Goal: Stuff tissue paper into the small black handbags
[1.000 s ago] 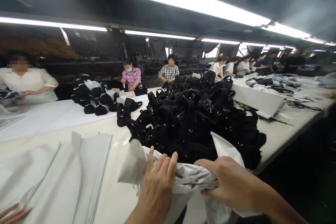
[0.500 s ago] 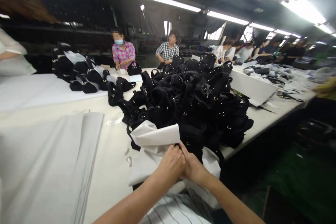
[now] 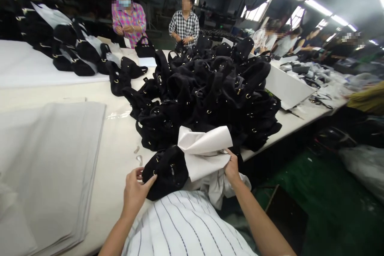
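In front of my body a small black bag [image 3: 175, 164] with gold-coloured metal fittings lies at the table's edge. My left hand [image 3: 135, 186] grips its left end, with the thumb on top and the fingers at the far side. My right hand [image 3: 232, 168] pinches the right edge of a crumpled, folded sheet of white paper [image 3: 207, 162]. The paper's left side reaches the bag. Below my right hand, more crumpled pale sheet material [image 3: 214, 188] hangs at the table edge. Behind both hands rises a large heap of black bags [image 3: 207, 88].
Flat white sheets [image 3: 60, 160] are stacked on the left of the table [image 3: 117, 148]. Black bags with paper in them [image 3: 75, 44] stand at the far left. A white board [image 3: 289, 86] leans right of the heap. Several co-workers, one in a pink checked shirt [image 3: 139, 16], work across the table.
My hands were together on the white paper and are now apart. The left has moved left onto the black bag; the right has moved right with the paper. The view has tilted down.
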Demonstrator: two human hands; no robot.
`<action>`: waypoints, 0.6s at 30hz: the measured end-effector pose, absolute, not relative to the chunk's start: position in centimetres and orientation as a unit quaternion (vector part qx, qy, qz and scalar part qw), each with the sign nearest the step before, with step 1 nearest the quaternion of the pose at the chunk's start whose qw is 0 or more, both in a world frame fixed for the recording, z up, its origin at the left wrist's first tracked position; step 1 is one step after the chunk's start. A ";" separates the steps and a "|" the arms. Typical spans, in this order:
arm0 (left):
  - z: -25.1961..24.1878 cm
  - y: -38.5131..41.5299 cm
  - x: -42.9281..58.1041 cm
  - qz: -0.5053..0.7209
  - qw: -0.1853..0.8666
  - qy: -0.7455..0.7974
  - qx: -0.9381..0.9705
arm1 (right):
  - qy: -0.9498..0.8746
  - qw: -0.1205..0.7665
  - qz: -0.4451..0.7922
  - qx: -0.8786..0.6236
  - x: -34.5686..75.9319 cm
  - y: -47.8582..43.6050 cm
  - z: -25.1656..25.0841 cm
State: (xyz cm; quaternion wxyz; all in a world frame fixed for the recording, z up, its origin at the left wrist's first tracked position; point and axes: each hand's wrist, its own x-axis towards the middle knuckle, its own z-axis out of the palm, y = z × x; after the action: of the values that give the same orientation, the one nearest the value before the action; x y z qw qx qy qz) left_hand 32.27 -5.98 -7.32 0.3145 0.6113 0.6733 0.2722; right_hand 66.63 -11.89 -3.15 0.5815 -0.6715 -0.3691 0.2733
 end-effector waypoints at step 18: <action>-7.4 -2.0 35.5 0.036 0.336 0.715 0.612 | -0.345 0.617 0.240 -0.665 63.7 -11.1 0.6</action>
State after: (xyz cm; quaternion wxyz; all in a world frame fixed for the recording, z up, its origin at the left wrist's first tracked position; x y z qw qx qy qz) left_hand 35.49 -2.00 -7.42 0.3360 0.6116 0.7154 0.0365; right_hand 63.68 -11.12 0.62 0.6171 -0.6652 -0.3451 0.2400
